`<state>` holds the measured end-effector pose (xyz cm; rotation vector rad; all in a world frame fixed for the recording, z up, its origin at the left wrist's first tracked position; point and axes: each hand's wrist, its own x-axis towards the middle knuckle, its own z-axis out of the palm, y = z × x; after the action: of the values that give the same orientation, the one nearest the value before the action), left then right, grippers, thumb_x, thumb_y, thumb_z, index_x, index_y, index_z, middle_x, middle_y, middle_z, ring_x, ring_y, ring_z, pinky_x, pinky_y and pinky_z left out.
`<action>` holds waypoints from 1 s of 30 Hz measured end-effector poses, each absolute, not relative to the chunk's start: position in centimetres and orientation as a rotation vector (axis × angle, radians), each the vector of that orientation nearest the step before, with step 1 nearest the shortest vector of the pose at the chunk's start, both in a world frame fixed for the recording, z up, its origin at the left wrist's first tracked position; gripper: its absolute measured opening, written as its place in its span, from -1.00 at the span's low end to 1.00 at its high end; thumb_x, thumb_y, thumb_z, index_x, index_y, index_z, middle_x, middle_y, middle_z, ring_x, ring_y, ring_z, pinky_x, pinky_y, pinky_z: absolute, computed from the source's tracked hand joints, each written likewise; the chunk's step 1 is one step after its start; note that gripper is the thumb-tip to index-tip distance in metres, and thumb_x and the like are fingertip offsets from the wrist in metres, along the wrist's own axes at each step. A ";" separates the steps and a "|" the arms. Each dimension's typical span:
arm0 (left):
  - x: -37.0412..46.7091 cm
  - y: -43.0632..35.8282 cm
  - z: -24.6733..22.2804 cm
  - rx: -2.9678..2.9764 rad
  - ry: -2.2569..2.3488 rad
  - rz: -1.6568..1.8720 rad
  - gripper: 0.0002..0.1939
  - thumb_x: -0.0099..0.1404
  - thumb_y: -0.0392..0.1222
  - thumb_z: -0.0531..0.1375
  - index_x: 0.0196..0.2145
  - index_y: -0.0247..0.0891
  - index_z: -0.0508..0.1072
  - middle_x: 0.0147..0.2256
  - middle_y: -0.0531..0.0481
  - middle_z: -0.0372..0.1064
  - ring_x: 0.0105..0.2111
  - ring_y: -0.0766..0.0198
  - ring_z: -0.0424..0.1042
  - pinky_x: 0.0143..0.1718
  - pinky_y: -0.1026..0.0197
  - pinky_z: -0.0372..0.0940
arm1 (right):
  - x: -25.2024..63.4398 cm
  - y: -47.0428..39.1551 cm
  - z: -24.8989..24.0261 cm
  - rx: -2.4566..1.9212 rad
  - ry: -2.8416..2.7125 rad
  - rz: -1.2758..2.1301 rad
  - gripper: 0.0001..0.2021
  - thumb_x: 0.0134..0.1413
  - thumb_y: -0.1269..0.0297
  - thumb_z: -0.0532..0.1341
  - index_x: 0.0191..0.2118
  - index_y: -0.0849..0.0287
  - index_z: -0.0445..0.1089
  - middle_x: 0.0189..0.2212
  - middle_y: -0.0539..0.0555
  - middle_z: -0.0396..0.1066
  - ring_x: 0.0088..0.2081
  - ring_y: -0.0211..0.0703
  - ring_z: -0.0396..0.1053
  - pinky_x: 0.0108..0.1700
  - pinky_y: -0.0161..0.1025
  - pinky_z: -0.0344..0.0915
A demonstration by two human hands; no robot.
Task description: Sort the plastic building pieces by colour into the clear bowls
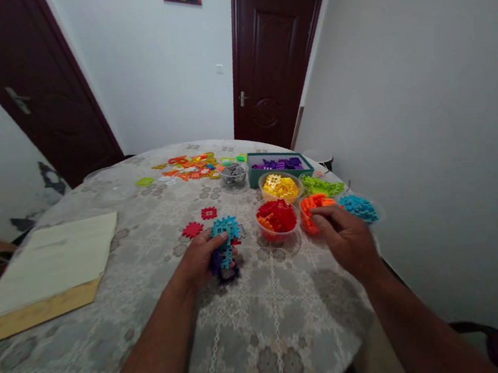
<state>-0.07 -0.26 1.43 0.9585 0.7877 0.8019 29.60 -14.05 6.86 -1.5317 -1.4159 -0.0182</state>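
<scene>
My left hand (203,257) is closed around a joined cluster of interlocking plastic building pieces (224,231). Its upper part is light blue, with purple, black and a little red showing lower down. At the bowl of orange pieces (314,203), my right hand (350,240) has thumb and fingers drawn together over the near rim. Whatever lies between those fingertips is hidden. Just beyond my left hand lie a solid red piece (193,229) and a red square frame piece (209,213). A clear bowl of red pieces (277,216) stands between my hands.
Yellow (280,187), lime green (322,185), light blue (358,209) and grey pieces (233,175) are grouped around the bowls. Purple pieces fill a green box (254,176). Mixed loose pieces (194,168) lie farther back. A large cream sheet (52,261) covers the table's left side.
</scene>
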 end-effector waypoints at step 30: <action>0.0 0.8 2.1 0.857 0.922 0.856 -0.78 0.28 -0.23 0.38 -0.13 -0.29 0.53 -0.25 -0.17 0.63 -0.46 0.14 0.59 -0.58 0.13 0.54 | 45.4 -13.9 7.3 -1.810 -0.898 -0.581 -0.66 0.18 -0.02 0.25 -0.19 0.17 0.54 -0.25 0.20 0.60 -0.25 0.00 0.49 -0.09 -0.08 0.41</action>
<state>-0.05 0.78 2.12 0.8572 0.9223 0.8564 45.40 -13.87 7.33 -1.8103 -0.8980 -0.5807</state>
